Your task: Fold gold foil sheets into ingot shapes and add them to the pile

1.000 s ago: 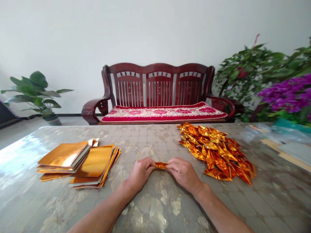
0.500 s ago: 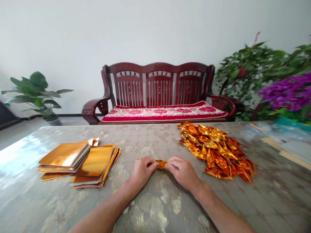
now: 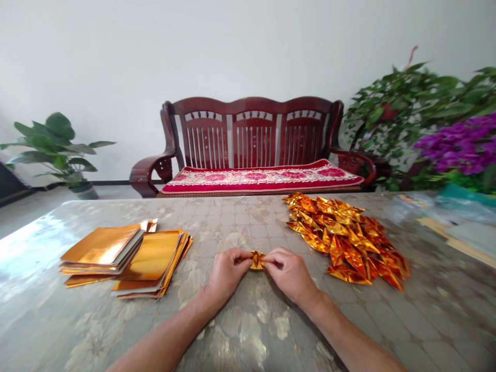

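A small folded piece of shiny gold foil [image 3: 257, 261] is showing around the middle of the grey floral-patterned table [image 3: 240, 325], perhaps touching it. The left hand [image 3: 228, 271] is pinching one end, its grip closed thumb to finger; the right hand [image 3: 290, 271] is pinching the other likewise. A heap of pointed orange-gold foil shapes [image 3: 344, 237] is spreading from the far edge toward the right; stacked square gold-faced sheets [image 3: 151, 256] are resting toward the left edge.

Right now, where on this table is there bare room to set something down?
Beyond the left hand and right hand, the table shows bare between the foil-sheet stacks and folded foil pile; also nearer the camera than either. Crowded: that pile, and the far right, under clear plastic.
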### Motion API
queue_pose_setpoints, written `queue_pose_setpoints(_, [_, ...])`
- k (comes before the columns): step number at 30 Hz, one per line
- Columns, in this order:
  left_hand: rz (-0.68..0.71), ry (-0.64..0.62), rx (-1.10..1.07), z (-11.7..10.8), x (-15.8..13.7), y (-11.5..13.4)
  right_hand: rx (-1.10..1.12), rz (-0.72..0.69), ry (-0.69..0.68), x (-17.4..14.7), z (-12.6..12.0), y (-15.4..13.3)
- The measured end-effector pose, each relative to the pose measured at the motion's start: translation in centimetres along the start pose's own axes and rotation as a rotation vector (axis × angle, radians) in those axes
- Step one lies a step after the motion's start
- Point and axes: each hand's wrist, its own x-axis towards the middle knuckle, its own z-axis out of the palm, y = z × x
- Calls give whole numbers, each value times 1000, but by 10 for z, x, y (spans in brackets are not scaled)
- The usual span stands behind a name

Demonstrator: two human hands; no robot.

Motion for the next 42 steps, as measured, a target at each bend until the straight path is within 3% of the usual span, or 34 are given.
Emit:
queue_pose_setpoints(9, [-45,-16,-37,0,1,0,-4,49,-12,0,3,4])
queue_pose_setpoints(19, [124,-21,82,1,-1,3,-42,-54,-31,-2,3,-1])
queue_pose_setpoints(30, [22,-44,-62,7,3,-6,-11,-16,-28,2,1,1])
queue_pose_setpoints(37, [-98,-111,-211,-3,5,3,166,37,-226,7,-18,6])
queue_pose_setpoints(42, [-112,-136,-259,-9,4,4,205,65,-254,7,-18,18])
